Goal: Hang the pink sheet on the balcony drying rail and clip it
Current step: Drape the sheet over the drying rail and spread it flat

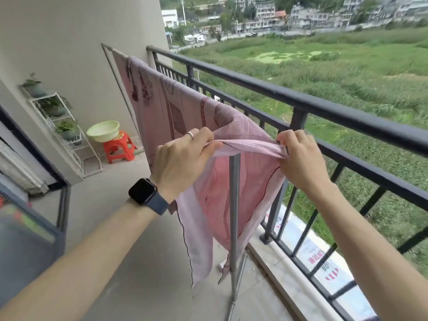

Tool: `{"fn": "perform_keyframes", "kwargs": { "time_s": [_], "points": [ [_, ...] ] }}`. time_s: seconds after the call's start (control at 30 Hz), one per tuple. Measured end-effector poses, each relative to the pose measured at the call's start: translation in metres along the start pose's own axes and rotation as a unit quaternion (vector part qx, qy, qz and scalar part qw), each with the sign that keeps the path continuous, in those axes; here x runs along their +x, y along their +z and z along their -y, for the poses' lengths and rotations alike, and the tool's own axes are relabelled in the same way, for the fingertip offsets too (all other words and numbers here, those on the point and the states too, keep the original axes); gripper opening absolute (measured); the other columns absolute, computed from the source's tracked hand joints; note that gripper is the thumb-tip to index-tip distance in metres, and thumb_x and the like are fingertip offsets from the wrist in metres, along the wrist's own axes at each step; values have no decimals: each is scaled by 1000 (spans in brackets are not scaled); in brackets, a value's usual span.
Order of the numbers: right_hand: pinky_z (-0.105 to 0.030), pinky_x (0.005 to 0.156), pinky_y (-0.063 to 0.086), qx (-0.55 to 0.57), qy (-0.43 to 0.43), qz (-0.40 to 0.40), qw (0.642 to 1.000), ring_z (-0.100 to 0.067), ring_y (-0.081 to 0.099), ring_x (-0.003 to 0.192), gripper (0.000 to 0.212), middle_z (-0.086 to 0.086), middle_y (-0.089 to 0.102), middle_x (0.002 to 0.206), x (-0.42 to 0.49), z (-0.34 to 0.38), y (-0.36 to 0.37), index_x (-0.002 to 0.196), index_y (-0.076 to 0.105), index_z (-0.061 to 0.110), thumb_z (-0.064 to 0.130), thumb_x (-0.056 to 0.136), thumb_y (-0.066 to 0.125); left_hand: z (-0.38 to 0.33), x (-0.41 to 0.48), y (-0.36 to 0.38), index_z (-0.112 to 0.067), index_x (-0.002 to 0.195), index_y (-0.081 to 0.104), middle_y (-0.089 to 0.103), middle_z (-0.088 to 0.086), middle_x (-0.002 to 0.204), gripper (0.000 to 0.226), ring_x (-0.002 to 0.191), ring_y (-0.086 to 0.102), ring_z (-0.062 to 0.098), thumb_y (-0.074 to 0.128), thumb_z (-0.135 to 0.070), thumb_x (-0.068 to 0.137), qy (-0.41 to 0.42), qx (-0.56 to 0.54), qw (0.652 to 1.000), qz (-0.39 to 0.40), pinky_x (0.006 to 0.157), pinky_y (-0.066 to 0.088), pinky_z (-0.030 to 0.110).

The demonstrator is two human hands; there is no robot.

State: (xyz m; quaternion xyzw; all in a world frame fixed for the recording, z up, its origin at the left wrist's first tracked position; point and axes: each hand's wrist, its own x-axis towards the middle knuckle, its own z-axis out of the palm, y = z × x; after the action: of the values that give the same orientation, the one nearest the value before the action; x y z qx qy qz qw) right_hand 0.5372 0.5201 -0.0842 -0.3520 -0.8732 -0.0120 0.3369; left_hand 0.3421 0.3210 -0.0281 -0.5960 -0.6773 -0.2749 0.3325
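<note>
Head view: nearest me are my two bare forearms, the left one wearing a black smartwatch on a dark band [148,196]. My left hand [183,158], with a silver ring on one finger, has its fingers [209,148] pinched tight on the near edge of the pink patterned sheet [176,112]. My right hand [298,158] is closed on the same edge further right, so the cloth is stretched taut between the two. Just under that stretched edge stands the grey metal upright of the drying rack [234,205], with the sheet's corner hanging down around it. Beyond my hands the sheet drapes over the rack's top rail, running away toward the wall. The black metal balcony railing [324,107] lies just to the right. Farther back sit a red plastic stool [119,148] carrying a pale green basin [103,130], and a white wire plant stand [67,126].
</note>
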Motion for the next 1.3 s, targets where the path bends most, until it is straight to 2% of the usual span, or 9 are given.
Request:
{"fn": "perform_keyframes", "kwargs": {
  "time_s": [0.13, 0.33, 0.53, 0.7, 0.8, 0.93, 1.03, 1.13, 1.3],
  "points": [
    [-36, 63, 42, -1, 58, 164, 985, -35, 59, 86, 21, -5, 53, 91, -46, -14, 31, 105, 53, 14, 8, 86, 57, -22, -58, 24, -21, 94, 46, 66, -1, 70, 28, 65, 64, 39, 41, -49, 99, -124, -80, 984, 104, 50, 37, 31],
    [-42, 86, 48, 93, 209, -71, 971, -33, 62, 98, 30, -13, 68, 110, -26, -32, -2, 114, 63, 15, 4, 87, 53, -57, -46, 18, -24, 90, 47, 51, -5, 53, 21, 51, 59, 26, 47, -43, 100, -78, -139, 986, 39, 42, 40, 28],
    [-40, 76, 49, 83, 31, 27, 996, -34, 58, 97, 33, -11, 63, 106, -49, -10, -13, 110, 61, 15, 36, 86, 68, -72, -35, 19, -25, 86, 59, 49, -12, 55, 24, 53, 60, 15, 50, -44, 97, -4, -149, 987, 59, 44, 50, 32],
    [-30, 54, 34, 162, 20, -88, 983, -26, 51, 59, 22, 3, 48, 67, -71, 15, -4, 70, 44, 17, 19, 90, 53, -58, -18, 13, -25, 96, 68, 64, -10, 80, 23, 66, 61, 7, 53, -43, 93, 4, -192, 981, 32, 54, 54, 32],
    [-27, 56, 33, 221, 66, -117, 966, -8, 46, 57, 22, 17, 49, 68, -62, 26, -23, 75, 49, 25, 5, 82, 56, -36, 15, 11, -16, 117, 66, 61, 3, 112, 30, 98, 61, 20, 59, -32, 92, -12, -164, 985, -54, 80, 53, 37],
    [-23, 69, 49, 313, 54, -111, 942, -3, 63, 81, 19, 14, 66, 91, -42, 50, -51, 105, 65, 20, 19, 87, 70, -10, 56, 22, -33, 128, 62, 53, -1, 137, 38, 129, 45, 23, 52, -48, 95, 55, -38, 996, 58, 103, 37, 41],
    [-23, 66, 51, 318, 13, -53, 947, -2, 64, 83, 19, 15, 68, 94, -39, 63, -52, 103, 67, 23, 17, 85, 70, -7, 64, 35, -28, 115, 69, 60, -1, 127, 31, 118, 52, 23, 52, -46, 96, 67, -75, 991, 90, 99, 43, 46],
    [-28, 74, 52, 260, -4, 141, 955, -5, 63, 90, 30, 15, 63, 105, -41, 58, -41, 112, 61, 29, 24, 84, 69, -14, 61, 46, -24, 110, 71, 62, 1, 122, 28, 111, 53, 25, 52, -41, 96, 49, -79, 994, 56, 96, 44, 48],
    [-41, 79, 51, 102, -32, 270, 957, -19, 53, 99, 24, 8, 53, 98, -47, 49, -25, 103, 44, 35, 46, 83, 53, -20, 29, 50, -27, 140, 53, 33, 7, 157, 44, 145, 29, 28, 52, -27, 96, 18, -109, 993, 40, 116, 32, 43]
  ]
}}
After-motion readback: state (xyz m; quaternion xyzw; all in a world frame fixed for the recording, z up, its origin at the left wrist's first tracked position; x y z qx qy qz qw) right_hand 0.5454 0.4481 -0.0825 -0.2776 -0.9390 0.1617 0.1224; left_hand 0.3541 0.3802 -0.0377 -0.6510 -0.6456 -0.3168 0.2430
